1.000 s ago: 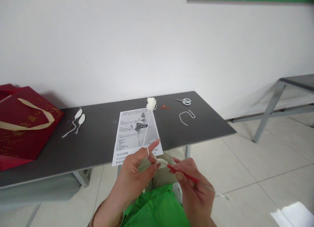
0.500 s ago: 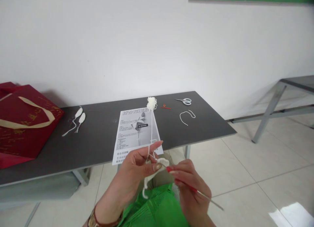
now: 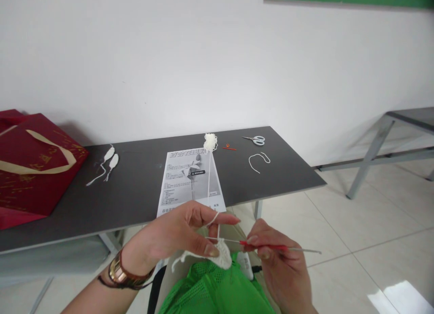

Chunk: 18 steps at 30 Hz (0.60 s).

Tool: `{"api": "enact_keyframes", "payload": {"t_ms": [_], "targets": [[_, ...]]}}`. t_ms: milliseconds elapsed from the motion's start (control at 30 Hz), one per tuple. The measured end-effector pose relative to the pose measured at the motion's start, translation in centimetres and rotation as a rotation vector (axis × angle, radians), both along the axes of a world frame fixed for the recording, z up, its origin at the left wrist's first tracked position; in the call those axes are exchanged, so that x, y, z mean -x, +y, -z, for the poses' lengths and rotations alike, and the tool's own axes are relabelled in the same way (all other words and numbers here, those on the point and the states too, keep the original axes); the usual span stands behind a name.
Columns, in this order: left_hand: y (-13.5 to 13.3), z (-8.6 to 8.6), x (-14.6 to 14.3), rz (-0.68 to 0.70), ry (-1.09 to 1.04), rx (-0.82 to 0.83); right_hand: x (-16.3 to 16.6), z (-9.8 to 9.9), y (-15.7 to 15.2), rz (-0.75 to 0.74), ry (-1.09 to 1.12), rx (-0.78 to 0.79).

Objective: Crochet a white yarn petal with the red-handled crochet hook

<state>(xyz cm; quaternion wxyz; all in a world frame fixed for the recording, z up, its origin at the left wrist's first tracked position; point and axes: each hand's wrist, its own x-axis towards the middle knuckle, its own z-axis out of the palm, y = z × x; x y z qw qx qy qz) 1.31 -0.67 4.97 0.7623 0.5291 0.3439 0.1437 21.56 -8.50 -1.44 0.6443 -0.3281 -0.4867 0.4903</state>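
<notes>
My left hand pinches a small white crochet piece between thumb and fingers, with the working yarn looped over its outstretched index finger. A loose white tail hangs left of the thumb. My right hand grips a crochet hook by its red handle. The hook's thin metal shaft points left, reaching the top edge of the crochet piece behind my left thumb; its tip is partly hidden. From the finger the yarn runs up to a white yarn ball on the table.
On the dark table lie a printed pattern sheet, scissors, an orange-red pin, a cut yarn length and two white crocheted pieces. A red gift bag stands at left. A second table is at right.
My left hand has turned and moved slightly down, its index finger now pointing right. The crochet piece hangs lower, and the hook has swung from slanting to nearly level, with my right hand shifted right.
</notes>
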Motion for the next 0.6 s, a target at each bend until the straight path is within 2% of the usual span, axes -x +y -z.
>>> {"api": "enact_keyframes", "payload": {"t_ms": [133,600], "targets": [[0.4,-0.5,0.5,0.038,0.011,-0.091,-0.4,-0.6,-0.1,0.033,-0.016,-0.052],[1.2,-1.0,1.2,0.174,0.004,-0.126,-1.3,-1.5,0.8,0.012,-0.088,-0.111]]}}
